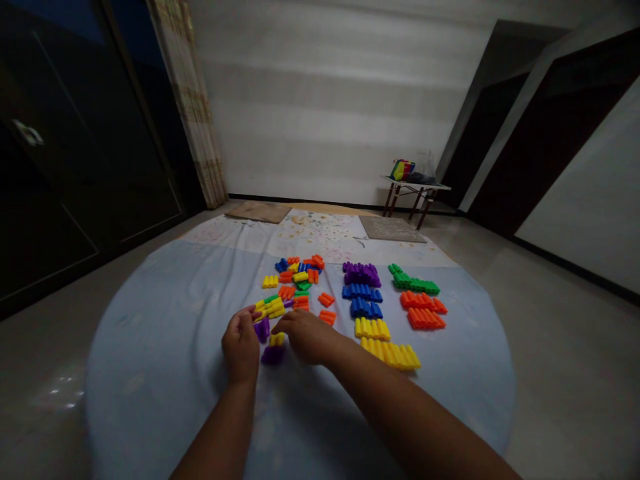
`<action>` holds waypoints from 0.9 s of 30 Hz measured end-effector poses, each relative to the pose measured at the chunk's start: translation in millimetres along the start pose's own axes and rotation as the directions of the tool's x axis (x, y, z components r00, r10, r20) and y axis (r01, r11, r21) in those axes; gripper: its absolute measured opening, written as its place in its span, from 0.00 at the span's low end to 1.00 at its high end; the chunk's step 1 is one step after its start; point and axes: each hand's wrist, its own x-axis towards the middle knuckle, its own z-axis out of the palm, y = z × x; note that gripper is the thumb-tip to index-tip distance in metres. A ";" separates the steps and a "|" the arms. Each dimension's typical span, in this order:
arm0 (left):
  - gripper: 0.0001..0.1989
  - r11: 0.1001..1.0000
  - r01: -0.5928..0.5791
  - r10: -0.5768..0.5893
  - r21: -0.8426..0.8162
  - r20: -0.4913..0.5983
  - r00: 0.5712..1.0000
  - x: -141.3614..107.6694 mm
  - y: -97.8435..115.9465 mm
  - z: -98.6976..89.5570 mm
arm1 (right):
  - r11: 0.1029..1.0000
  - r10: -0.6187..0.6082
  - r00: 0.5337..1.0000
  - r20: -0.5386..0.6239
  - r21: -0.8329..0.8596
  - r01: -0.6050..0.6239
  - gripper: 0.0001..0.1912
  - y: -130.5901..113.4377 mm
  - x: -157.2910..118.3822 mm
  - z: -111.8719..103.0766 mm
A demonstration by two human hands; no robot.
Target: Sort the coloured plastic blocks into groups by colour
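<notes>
My left hand (241, 343) is closed at the left edge of the loose plastic pieces, beside a purple piece (262, 329) and yellow pieces (271, 307); what its fingers grip is too small to make out. My right hand (306, 333) reaches in from the right, fingers bent down over a small yellow piece (277, 339); its fingertips are partly hidden. Just below lies another purple piece (273, 355). Beyond both hands is a mixed pile of orange, blue, yellow and green pieces (301, 276).
To the right stand rows of purple (361, 274), blue (362, 292), yellow (391, 354), green (416, 283) and orange pieces (426, 319) on the cloth-covered round table (165, 320). Two flat mats (393, 229) lie at its far side. Behind is a small side table (417, 185).
</notes>
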 end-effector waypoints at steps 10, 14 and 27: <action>0.18 0.999 0.010 -0.006 -0.047 0.080 0.997 1.4 -5.7 4.5 | 0.978 0.062 0.992 0.106 -0.204 -0.039 0.15 12.3 28.5 15.2; 0.19 0.998 -0.056 0.052 0.027 0.151 0.987 2.0 -11.8 5.4 | 0.989 0.143 0.987 -0.070 -0.028 -0.145 0.19 22.8 0.9 -8.7; 0.19 0.982 -0.116 0.086 0.148 0.196 0.977 2.2 -13.7 6.4 | 0.706 0.696 0.716 -0.049 0.223 -0.672 0.20 83.9 -178.5 -64.4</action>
